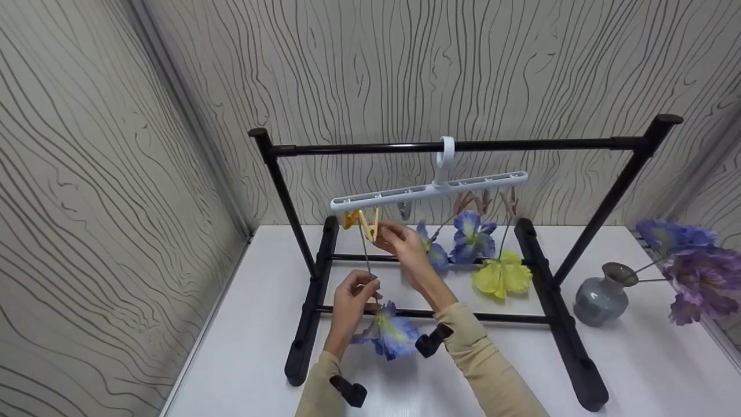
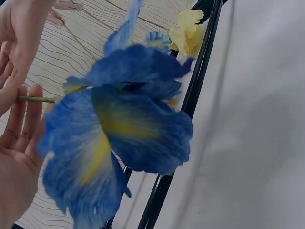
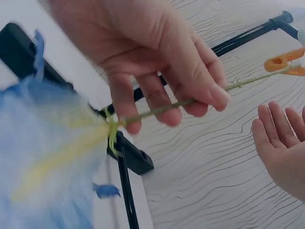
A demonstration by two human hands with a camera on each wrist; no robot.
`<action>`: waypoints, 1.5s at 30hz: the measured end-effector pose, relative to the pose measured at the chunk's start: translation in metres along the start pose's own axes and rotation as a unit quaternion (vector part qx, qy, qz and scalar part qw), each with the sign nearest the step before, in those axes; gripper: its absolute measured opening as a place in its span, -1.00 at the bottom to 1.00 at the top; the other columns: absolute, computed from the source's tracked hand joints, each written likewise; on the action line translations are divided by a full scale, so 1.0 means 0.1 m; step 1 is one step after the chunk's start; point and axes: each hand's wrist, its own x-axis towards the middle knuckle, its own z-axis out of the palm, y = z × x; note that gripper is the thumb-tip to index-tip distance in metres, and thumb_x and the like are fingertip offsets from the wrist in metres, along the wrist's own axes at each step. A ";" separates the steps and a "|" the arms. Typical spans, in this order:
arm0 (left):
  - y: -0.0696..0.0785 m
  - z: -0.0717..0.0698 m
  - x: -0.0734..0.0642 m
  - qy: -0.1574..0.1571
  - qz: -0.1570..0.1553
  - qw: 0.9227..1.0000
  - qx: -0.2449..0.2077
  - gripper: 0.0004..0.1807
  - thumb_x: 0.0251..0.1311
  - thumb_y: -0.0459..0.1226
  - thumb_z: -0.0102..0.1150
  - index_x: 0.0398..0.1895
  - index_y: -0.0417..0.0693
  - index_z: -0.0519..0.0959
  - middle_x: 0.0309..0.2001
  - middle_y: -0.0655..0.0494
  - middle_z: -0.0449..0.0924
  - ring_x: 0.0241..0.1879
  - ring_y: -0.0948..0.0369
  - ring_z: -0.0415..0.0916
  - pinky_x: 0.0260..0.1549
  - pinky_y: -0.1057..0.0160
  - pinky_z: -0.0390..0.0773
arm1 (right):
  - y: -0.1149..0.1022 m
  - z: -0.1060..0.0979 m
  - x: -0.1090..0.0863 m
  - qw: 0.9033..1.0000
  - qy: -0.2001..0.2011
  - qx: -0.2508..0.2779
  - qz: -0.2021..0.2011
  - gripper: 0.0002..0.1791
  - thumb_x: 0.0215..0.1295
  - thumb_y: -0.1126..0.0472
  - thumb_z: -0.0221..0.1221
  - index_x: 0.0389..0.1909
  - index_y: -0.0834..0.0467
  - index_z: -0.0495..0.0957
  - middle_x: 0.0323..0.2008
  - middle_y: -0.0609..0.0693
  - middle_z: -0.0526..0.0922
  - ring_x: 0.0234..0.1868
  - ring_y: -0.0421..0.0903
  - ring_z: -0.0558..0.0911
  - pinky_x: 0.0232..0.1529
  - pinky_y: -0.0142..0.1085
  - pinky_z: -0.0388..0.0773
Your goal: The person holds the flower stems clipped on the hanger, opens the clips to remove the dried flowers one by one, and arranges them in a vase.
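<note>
My left hand [image 1: 352, 301] pinches the thin green stem [image 3: 157, 110] of a blue artificial iris [image 1: 389, 333], just above its bloom. The bloom hangs downward and fills much of the left wrist view. Higher up, my right hand [image 1: 408, 249] holds a cream clothespin [image 1: 370, 227] between thumb and fingertips. An orange clothespin [image 1: 351, 219] hangs right beside it, and the stem's upper end overlaps it in the right wrist view. Both clips are under the left end of a white hanger [image 1: 393, 196]. In the right wrist view, the right hand's thumb is out of frame.
The hanger hooks over the top rail of a black rack [image 1: 359, 149] and tilts down leftward. Blue irises [image 1: 472, 238] and a yellow one [image 1: 502, 277] hang from pinkish clips at its right. A grey clip [image 1: 404, 209] hangs mid-hanger. A grey vase [image 1: 602, 298] with flowers stands right.
</note>
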 end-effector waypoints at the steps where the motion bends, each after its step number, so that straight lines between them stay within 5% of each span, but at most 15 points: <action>1: -0.01 0.00 0.00 0.000 -0.003 1.000 0.001 -0.81 0.43 -0.34 0.26 -0.07 -0.34 0.58 -0.26 -0.04 0.60 -0.32 0.15 0.65 -0.40 0.21 0.75 | 0.00 -0.02 -0.02 0.999 0.003 -0.034 -0.017 -0.73 0.57 0.41 0.04 0.13 0.48 0.54 -0.07 0.17 0.72 -0.04 -0.05 0.72 0.16 -0.14 0.63; 6: -0.02 0.02 -0.03 -0.010 -0.015 1.000 0.009 -0.81 0.43 -0.32 0.26 -0.06 -0.30 0.58 -0.26 -0.04 0.60 -0.36 0.17 0.64 -0.45 0.24 0.73 | -0.07 -0.10 -0.17 0.971 -0.006 -0.204 -0.121 -0.85 0.49 0.42 0.15 -0.07 0.36 0.66 -0.13 0.17 0.75 -0.05 0.06 0.72 0.02 -0.29 0.66; 9: -0.02 0.03 -0.06 -0.026 -0.017 0.999 0.023 -0.81 0.45 -0.31 0.25 -0.04 -0.29 0.59 -0.26 -0.03 0.60 -0.38 0.18 0.64 -0.47 0.26 0.72 | -0.10 -0.15 -0.25 0.930 -0.026 -0.298 -0.213 -0.86 0.41 0.48 0.21 -0.18 0.27 0.71 -0.19 0.08 0.77 -0.12 0.01 0.74 -0.09 -0.25 0.68; 11: -0.01 0.04 -0.07 -0.036 -0.016 0.999 0.036 -0.82 0.44 -0.31 0.26 -0.05 -0.28 0.60 -0.26 -0.02 0.61 -0.41 0.21 0.63 -0.49 0.29 0.69 | -0.10 -0.19 -0.28 0.885 -0.045 -0.357 -0.295 -0.81 0.32 0.57 0.24 -0.21 0.27 0.71 -0.22 0.07 0.77 -0.16 0.00 0.74 -0.14 -0.19 0.70; 14: 0.02 0.08 -0.08 -0.051 -0.014 0.997 0.058 -0.84 0.42 -0.32 0.26 -0.06 -0.26 0.62 -0.28 0.02 0.62 -0.44 0.24 0.63 -0.54 0.32 0.67 | -0.09 -0.25 -0.30 0.800 -0.085 -0.432 -0.408 -0.71 0.17 0.70 0.23 -0.22 0.31 0.69 -0.19 0.15 0.73 -0.11 0.06 0.73 -0.11 -0.11 0.72; 18: 0.07 0.15 -0.08 -0.076 -0.021 0.994 0.077 -0.84 0.40 -0.29 0.28 -0.08 -0.22 0.64 -0.32 0.07 0.62 -0.44 0.15 0.65 -0.55 0.33 0.65 | -0.08 -0.35 -0.33 0.700 -0.145 -0.508 -0.481 -0.61 0.04 0.77 0.22 -0.19 0.33 0.66 -0.13 0.19 0.70 0.03 0.14 0.69 0.02 -0.13 0.69; 22: 0.12 0.21 -0.09 -0.103 -0.022 0.990 0.091 -0.82 0.41 -0.28 0.28 -0.08 -0.23 0.63 -0.31 0.09 0.62 -0.39 -0.01 0.67 -0.55 0.33 0.66 | -0.08 -0.45 -0.36 0.625 -0.167 -0.571 -0.506 -0.63 -0.04 0.74 0.26 -0.26 0.30 0.66 -0.19 0.14 0.70 0.04 0.11 0.69 0.07 -0.19 0.67; 25: 0.14 0.22 -0.10 -0.129 -0.025 0.987 0.092 -0.80 0.42 -0.30 0.26 -0.03 -0.28 0.62 -0.30 0.08 0.62 -0.39 0.02 0.67 -0.54 0.31 0.68 | -0.09 -0.53 -0.37 0.584 -0.166 -0.602 -0.519 -0.70 -0.02 0.69 0.32 -0.34 0.29 0.64 -0.26 0.11 0.68 0.01 0.08 0.71 0.10 -0.21 0.66; 27: 0.16 0.23 -0.10 -0.153 -0.036 0.984 0.088 -0.79 0.42 -0.33 0.26 0.00 -0.29 0.61 -0.29 0.08 0.61 -0.39 0.09 0.65 -0.52 0.29 0.70 | -0.11 -0.59 -0.37 0.566 -0.164 -0.612 -0.528 -0.73 -0.02 0.67 0.35 -0.37 0.29 0.62 -0.28 0.11 0.67 -0.01 0.07 0.71 0.10 -0.21 0.66; 30: 0.19 0.25 -0.11 -0.193 -0.060 0.976 0.079 -0.74 0.39 -0.38 0.28 0.07 -0.30 0.58 -0.27 0.06 0.60 -0.37 0.13 0.65 -0.47 0.23 0.74 | -0.14 -0.68 -0.38 0.553 -0.163 -0.618 -0.535 -0.75 0.01 0.63 0.38 -0.38 0.28 0.61 -0.28 0.12 0.67 -0.04 0.05 0.71 0.06 -0.22 0.67; 37: 0.29 0.34 -0.12 -0.276 -0.103 0.954 0.047 -0.58 0.29 -0.53 0.27 0.20 -0.32 0.48 -0.20 -0.02 0.62 -0.27 0.16 0.69 -0.30 0.16 0.76 | -0.20 -0.87 -0.41 0.558 -0.171 -0.610 -0.536 -0.78 0.03 0.61 0.37 -0.36 0.29 0.63 -0.26 0.11 0.69 -0.15 0.01 0.71 -0.06 -0.25 0.70; 45: 0.33 0.40 -0.13 -0.312 -0.130 0.941 0.030 -0.59 0.27 -0.55 0.26 0.17 -0.44 0.45 -0.22 0.01 0.62 -0.28 0.19 0.68 -0.27 0.23 0.75 | -0.25 -1.04 -0.49 0.540 -0.179 -0.607 -0.555 -0.72 -0.03 0.60 0.40 -0.27 0.31 0.67 -0.25 0.10 0.71 -0.12 0.01 0.73 0.01 -0.21 0.69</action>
